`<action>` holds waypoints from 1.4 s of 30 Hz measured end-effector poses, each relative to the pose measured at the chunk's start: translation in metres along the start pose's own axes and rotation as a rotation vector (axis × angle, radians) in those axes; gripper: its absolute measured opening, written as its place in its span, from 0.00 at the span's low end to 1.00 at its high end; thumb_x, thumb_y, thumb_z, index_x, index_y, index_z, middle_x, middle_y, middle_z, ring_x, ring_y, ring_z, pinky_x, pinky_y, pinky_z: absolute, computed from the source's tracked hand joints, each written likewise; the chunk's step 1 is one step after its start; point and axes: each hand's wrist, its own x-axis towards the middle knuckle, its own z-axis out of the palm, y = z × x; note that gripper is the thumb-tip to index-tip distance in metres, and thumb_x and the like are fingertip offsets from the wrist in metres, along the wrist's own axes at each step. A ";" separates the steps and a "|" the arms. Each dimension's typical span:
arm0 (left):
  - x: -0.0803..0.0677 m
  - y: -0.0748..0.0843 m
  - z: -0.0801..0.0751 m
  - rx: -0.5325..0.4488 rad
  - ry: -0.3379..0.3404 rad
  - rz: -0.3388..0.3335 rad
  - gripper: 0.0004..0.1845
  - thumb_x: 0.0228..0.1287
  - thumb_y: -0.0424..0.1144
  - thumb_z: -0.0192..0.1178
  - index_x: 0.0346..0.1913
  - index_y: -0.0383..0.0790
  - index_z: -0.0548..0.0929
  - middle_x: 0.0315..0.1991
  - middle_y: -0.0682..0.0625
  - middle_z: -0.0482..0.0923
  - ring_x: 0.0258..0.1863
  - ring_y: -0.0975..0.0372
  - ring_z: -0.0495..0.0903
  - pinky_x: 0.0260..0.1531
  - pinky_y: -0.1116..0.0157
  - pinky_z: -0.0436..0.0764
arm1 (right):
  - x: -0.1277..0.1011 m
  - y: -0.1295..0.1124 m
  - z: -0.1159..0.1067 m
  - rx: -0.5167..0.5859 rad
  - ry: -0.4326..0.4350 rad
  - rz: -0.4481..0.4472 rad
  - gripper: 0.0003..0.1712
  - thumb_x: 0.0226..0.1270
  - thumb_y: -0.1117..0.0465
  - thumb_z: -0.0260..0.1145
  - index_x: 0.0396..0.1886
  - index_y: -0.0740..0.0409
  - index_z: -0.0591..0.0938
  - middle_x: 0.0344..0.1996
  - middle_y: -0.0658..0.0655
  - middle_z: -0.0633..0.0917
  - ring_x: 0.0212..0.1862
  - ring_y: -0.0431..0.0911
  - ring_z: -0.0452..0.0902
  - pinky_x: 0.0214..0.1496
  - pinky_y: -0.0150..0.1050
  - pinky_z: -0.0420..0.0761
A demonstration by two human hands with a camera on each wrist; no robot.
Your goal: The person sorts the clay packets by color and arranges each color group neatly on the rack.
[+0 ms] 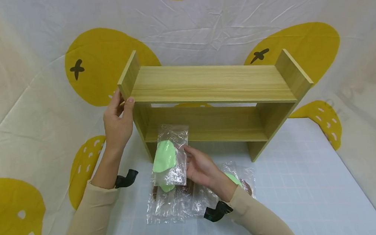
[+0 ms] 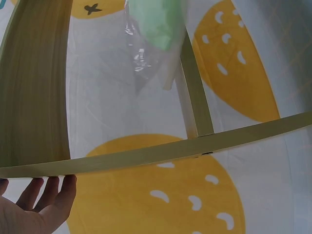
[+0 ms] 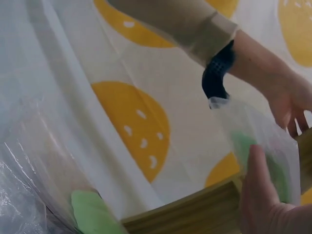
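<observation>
A two-tier wooden shelf [image 1: 205, 82] stands on the table. My left hand [image 1: 118, 125] grips the edge of its left side panel [image 1: 129, 76], thumb toward the front; its fingers reach the panel's edge in the left wrist view. With my right hand [image 1: 207, 170] I hold up a clear plastic bag [image 1: 181, 168] by its right edge, before the lower tier. Inside shows a light-green rounded shape [image 1: 164, 157]; a pale stick-like piece [image 2: 168, 80] appears under it in the left wrist view. My right thumb [image 3: 258, 165] lies against the bag.
More clear bags [image 1: 165, 207] with green and brown contents lie overlapping on the table [image 1: 317, 180], below and beside my right hand. White cloth with yellow printed shapes [image 1: 103, 65] hangs behind the shelf and along both sides.
</observation>
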 end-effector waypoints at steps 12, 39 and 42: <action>0.000 -0.002 0.000 0.016 0.003 -0.010 0.22 0.76 0.39 0.55 0.70 0.46 0.75 0.58 0.46 0.80 0.55 0.58 0.78 0.56 0.62 0.76 | -0.001 0.002 -0.001 -0.016 -0.100 0.092 0.40 0.81 0.42 0.47 0.80 0.46 0.39 0.75 0.70 0.50 0.60 0.62 0.74 0.56 0.54 0.78; 0.000 -0.004 0.000 0.001 0.008 0.007 0.22 0.76 0.37 0.56 0.70 0.45 0.75 0.57 0.46 0.80 0.54 0.59 0.78 0.54 0.63 0.77 | -0.005 0.013 -0.004 -0.156 -0.191 0.080 0.40 0.74 0.74 0.50 0.80 0.56 0.48 0.61 0.66 0.69 0.55 0.60 0.79 0.58 0.48 0.78; 0.000 -0.004 0.000 0.006 0.008 0.004 0.22 0.76 0.38 0.56 0.70 0.45 0.75 0.57 0.46 0.80 0.54 0.59 0.78 0.55 0.63 0.77 | -0.002 0.015 -0.004 -0.190 -0.153 0.049 0.38 0.74 0.76 0.50 0.79 0.60 0.50 0.48 0.62 0.75 0.48 0.52 0.81 0.53 0.41 0.80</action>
